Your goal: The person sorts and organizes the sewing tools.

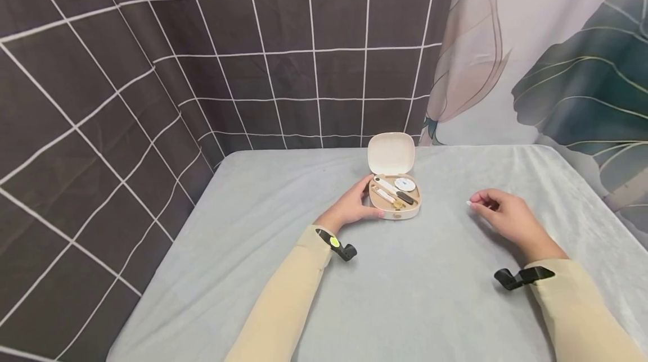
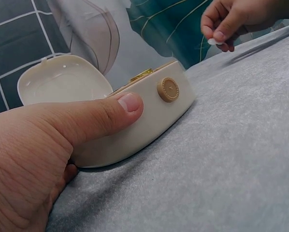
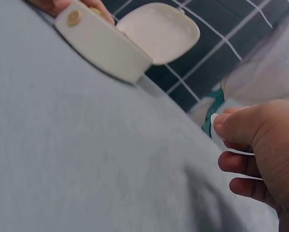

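Observation:
A small cream case (image 1: 405, 215) stands on the cloth with its lid (image 1: 391, 153) raised. My left hand (image 1: 350, 206) grips its left side, the thumb lying along the front wall near a tan round button (image 2: 168, 90). In its tan insert lie a white disc (image 1: 404, 184), a slim white tool with a dark end (image 1: 404, 197), and another white tool (image 1: 385, 194) beside a small gold piece (image 1: 398, 204). To the right, above the cloth, my right hand (image 1: 508, 220) pinches a tiny white piece (image 3: 213, 124) between thumb and index finger; most of it is hidden.
Pale grey-blue cloth (image 1: 420, 283) covers the table. Dark curtain with a white grid (image 1: 283, 75) hangs behind and at the left; a leaf-patterned curtain (image 1: 531, 30) hangs at the back right. A black wrist camera (image 1: 523, 277) sits on each sleeve.

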Demonstrator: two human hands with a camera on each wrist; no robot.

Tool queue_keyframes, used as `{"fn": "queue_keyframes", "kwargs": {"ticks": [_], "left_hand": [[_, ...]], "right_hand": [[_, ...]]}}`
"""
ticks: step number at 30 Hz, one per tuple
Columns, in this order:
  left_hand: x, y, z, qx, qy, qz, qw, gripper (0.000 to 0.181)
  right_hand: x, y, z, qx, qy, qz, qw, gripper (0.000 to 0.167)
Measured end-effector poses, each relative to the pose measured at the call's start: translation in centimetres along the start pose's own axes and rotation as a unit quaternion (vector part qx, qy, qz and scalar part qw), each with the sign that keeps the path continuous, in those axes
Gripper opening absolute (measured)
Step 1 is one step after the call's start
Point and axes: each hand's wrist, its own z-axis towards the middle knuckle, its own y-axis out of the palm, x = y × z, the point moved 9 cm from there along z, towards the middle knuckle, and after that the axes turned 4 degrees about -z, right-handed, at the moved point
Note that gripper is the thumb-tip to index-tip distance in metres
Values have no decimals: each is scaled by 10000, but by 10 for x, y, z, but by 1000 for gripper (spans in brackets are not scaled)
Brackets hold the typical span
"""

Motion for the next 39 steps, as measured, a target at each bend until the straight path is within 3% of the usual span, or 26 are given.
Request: {"fn": "queue_keyframes", "kwargs": {"ticks": [8,17,29,39], "left_hand": [[-2,2,-2,6,-77,-20,10000,103],[-2,2,-1,1,-97,68,9999,104],[-3,-1,0,38,-245,243,9994,106],[-3,-1,-1,27,-192,173,9997,105]], "right_hand": [[-30,-1,19,14,-385,51,9992,11],[-67,4,38,297,-799,75,9963,7],[-107,26,56,420,-1025,348,9932,9],[-123,47,57,286,-979,714,9922,11]]}}
